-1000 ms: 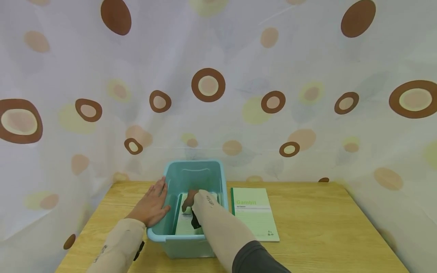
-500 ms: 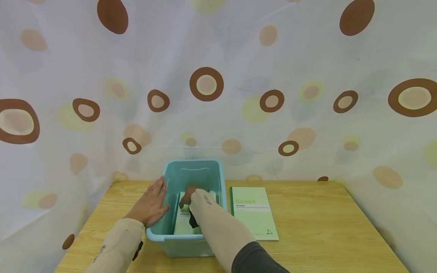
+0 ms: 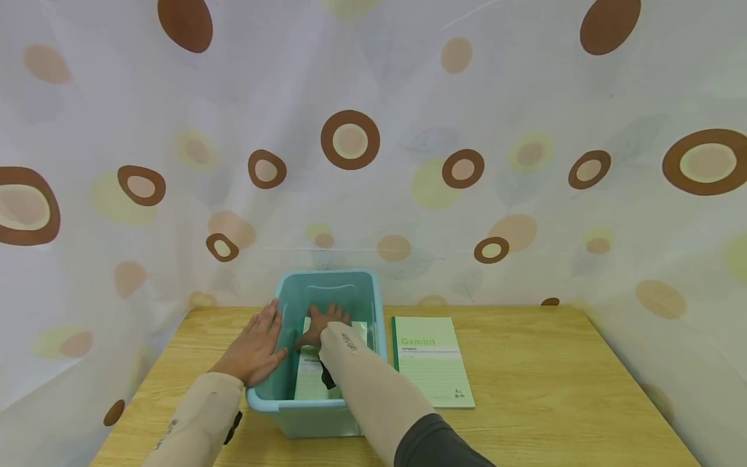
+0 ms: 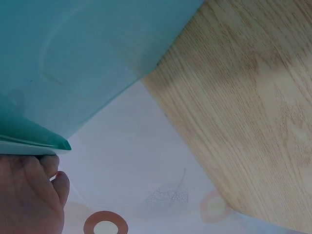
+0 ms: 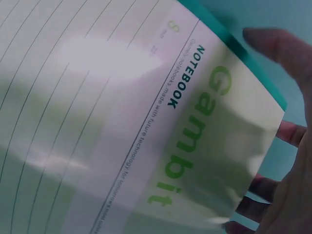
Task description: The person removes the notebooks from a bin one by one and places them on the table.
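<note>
My left hand (image 3: 249,350) rests flat along the left rim of a light blue plastic bin (image 3: 318,418), fingers straight. Inside the bin lies a pale green notebook (image 3: 309,381) with a dark green spine, marked "Gambit" in the right wrist view. Over its far end is my right hand (image 3: 323,324), fingers spread. In the right wrist view the thumb (image 5: 278,44) sits just off the spine, and the other fingers (image 5: 265,187) are at the notebook's top edge; whether they touch it I cannot tell. The right forearm hides part of the bin.
Another Gambit notebook (image 3: 434,376) lies flat on the wooden table (image 3: 543,383), right of the bin. Behind the table hangs a white curtain (image 3: 403,194) patterned with brown and yellow ovals.
My right hand's fingers have gone from curled near the notebook to spread out over its far end. The notebook in the bin has shifted slightly. My left hand keeps its place on the rim.
</note>
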Tool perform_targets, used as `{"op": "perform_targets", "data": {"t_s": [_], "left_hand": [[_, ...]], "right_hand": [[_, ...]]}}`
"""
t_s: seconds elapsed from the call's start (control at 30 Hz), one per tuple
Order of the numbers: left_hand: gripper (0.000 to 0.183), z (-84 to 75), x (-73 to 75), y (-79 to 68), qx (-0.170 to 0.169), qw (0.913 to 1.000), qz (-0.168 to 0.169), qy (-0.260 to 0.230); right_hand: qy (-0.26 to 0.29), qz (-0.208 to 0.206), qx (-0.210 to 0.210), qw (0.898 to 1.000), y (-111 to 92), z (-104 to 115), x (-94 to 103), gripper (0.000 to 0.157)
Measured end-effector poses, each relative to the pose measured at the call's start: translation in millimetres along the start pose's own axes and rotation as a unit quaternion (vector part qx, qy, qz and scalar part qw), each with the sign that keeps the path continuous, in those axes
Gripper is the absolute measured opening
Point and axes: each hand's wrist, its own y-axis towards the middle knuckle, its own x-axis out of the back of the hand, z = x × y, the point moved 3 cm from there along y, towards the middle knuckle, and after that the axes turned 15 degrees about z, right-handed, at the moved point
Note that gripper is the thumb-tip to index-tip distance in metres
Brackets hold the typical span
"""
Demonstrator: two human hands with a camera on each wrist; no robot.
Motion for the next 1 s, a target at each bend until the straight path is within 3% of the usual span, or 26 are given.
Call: {"op": "perform_targets", "data": {"t_s": [0.2, 0.5, 0.63, 0.87, 1.0], "left_hand": [[0.066, 0.6, -0.9, 1.4, 0.0, 1.0, -0.003, 0.004], [0.065, 0.1, -0.6, 0.9, 0.001, 1.0, -0.003, 0.005], [0.065, -0.6, 1.0, 0.0, 0.0, 1.0, -0.001, 0.006], [0.065, 0.4, -0.4, 1.1, -0.001, 0.9999, -0.009, 0.01], [0.066, 0.7, -0.7, 1.1, 0.0, 0.9999, -0.009, 0.009]], "right_hand": [[0.011, -0.011, -0.004, 1.0, -1.7, 2.9, 2.3, 0.087], [-0.051, -0.026, -0.022, 0.998, -3.9, 7.9, 7.0, 0.089], [-0.054, -0.023, -0.015, 0.998, -3.1, 9.2, 8.2, 0.089], [-0.043, -0.005, 0.019, 0.999, 1.2, 11.4, 7.3, 0.074], [-0.047, -0.002, 0.019, 0.999, 1.0, 12.7, 6.9, 0.069]]}}
